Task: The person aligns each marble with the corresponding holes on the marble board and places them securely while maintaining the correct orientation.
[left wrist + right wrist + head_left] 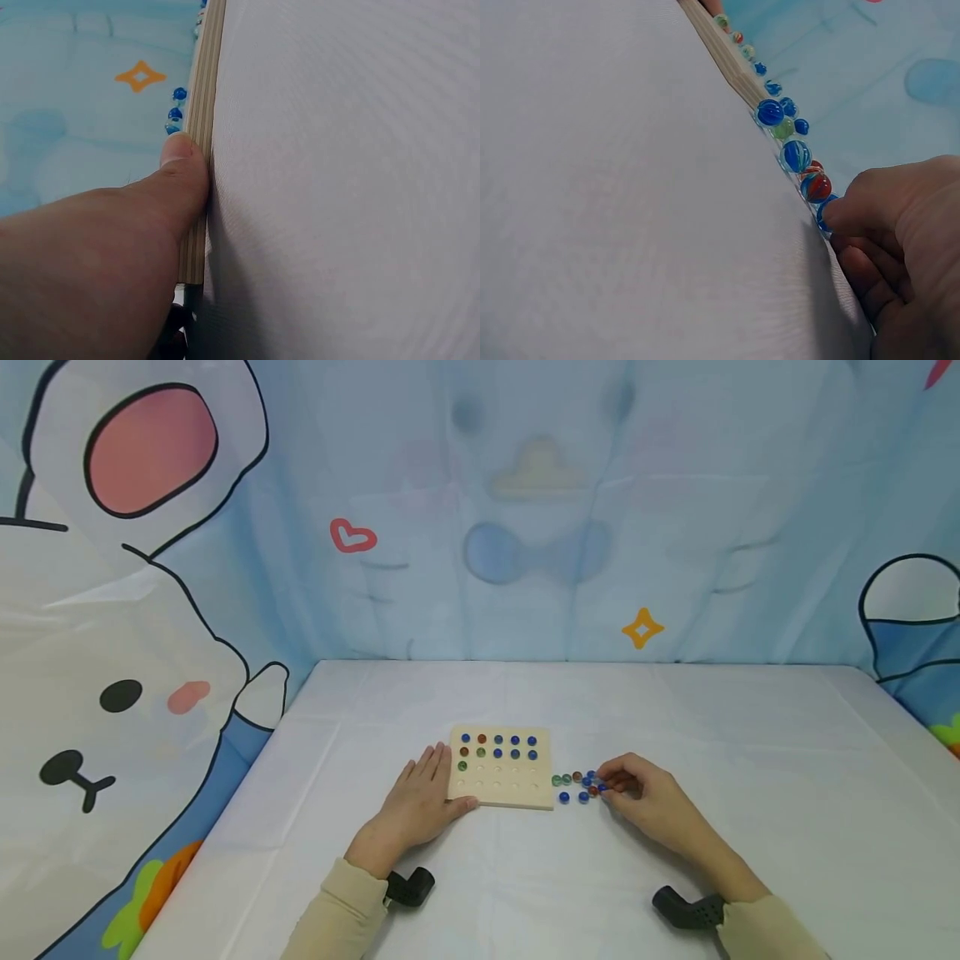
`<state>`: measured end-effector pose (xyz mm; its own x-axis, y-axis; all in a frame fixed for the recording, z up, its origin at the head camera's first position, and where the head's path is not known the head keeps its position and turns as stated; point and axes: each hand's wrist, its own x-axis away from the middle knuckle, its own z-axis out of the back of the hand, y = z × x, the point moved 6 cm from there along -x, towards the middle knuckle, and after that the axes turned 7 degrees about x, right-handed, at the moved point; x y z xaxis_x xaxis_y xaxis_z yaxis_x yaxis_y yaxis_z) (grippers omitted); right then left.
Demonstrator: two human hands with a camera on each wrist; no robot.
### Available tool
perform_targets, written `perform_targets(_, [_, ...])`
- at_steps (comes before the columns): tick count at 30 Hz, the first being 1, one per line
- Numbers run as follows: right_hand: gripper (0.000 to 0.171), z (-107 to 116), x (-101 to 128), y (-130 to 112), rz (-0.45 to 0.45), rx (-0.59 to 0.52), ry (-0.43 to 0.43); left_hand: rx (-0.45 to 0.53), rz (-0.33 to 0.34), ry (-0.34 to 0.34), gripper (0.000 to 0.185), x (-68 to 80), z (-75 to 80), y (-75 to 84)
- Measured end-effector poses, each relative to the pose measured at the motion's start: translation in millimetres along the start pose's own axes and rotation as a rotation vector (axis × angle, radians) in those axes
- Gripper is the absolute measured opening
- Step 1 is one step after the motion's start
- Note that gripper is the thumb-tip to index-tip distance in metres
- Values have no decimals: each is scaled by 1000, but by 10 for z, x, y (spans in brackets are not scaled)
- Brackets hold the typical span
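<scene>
A pale wooden board (500,777) with rows of shallow hollows lies on the white table, its far two rows filled with glass marbles and one green marble (462,766) in the third row. My left hand (420,806) rests along the board's left side, fingers straight, thumb at the near edge; the left wrist view shows the thumb (180,161) against the board's layered side. Right of the board lies a loose group of blue, green and reddish marbles (577,777). At its right end my right hand (648,797) pinches a blue marble (825,214) between thumb and forefinger, other fingers curled.
Two blue marbles, one of them here (564,797), lie slightly nearer than the rest of the group. Black wrist mounts (411,888) stick out from both sleeves. Behind the table hangs a blue printed curtain (675,527).
</scene>
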<state>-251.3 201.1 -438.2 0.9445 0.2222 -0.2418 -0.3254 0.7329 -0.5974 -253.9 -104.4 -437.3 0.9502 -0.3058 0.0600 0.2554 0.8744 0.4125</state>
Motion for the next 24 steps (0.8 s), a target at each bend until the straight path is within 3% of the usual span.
perform_targets(8, [23, -11, -5, -26, 58, 13, 36, -10, -3, 5, 90, -12, -18, -33])
perform_targets(14, [21, -4, -3, -14, 20, 55, 53, -12, -6, 7, 90, -14, -9, -16])
perform_targets(24, [18, -6, 4, 0, -16, 21, 54, -14, -11, 5, 90, -6, -1, 4])
